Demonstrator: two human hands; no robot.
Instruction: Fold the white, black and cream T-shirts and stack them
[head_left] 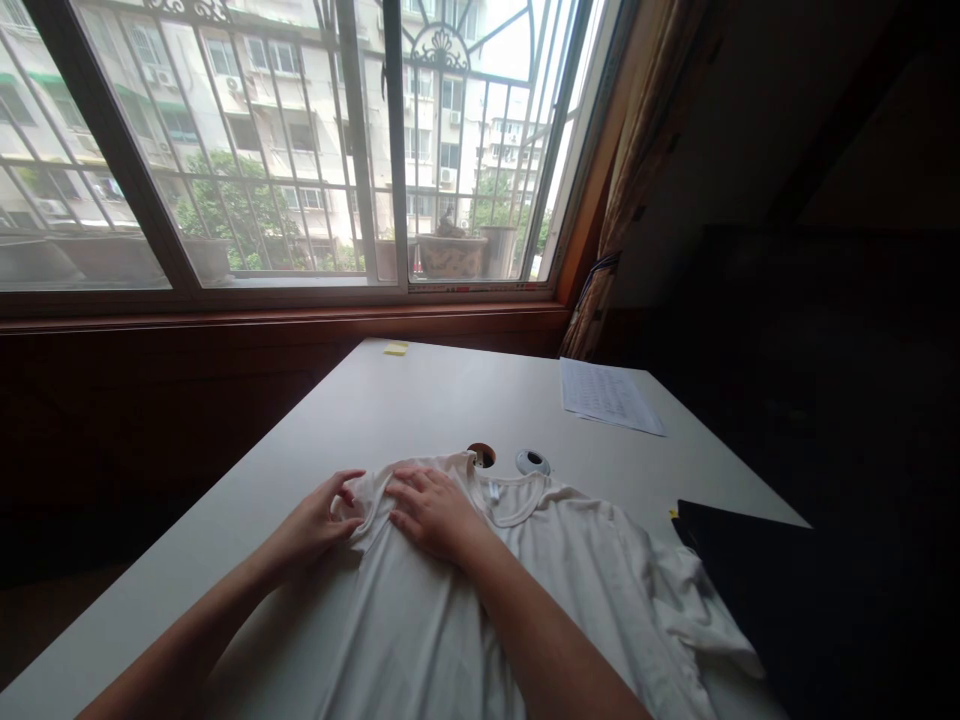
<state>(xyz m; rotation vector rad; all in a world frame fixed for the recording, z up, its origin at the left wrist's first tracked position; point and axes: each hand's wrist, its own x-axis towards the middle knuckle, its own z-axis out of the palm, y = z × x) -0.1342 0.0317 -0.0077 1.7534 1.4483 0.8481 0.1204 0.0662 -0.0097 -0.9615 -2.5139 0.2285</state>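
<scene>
A white T-shirt [442,630] lies spread on the white table, its round neckline at the far end and small folds running down its front. At its left shoulder my left hand [326,518] touches the sleeve edge, thumb and fingers curved and apart around the cloth. My right hand [435,510] rests flat on the shirt between that sleeve and the neckline, fingers stretched out. The other sleeve [697,610] lies crumpled at the right. Much of the shirt's lower part is beyond the bottom of the view or behind my right forearm.
The white table [300,430] has a round hole [482,456] and a grey round cap [533,462] just past the collar. Printed sheets [611,395] lie far right, a yellow sticky note [396,349] far left. A dark flat object [742,570] lies at right. A barred window stands behind.
</scene>
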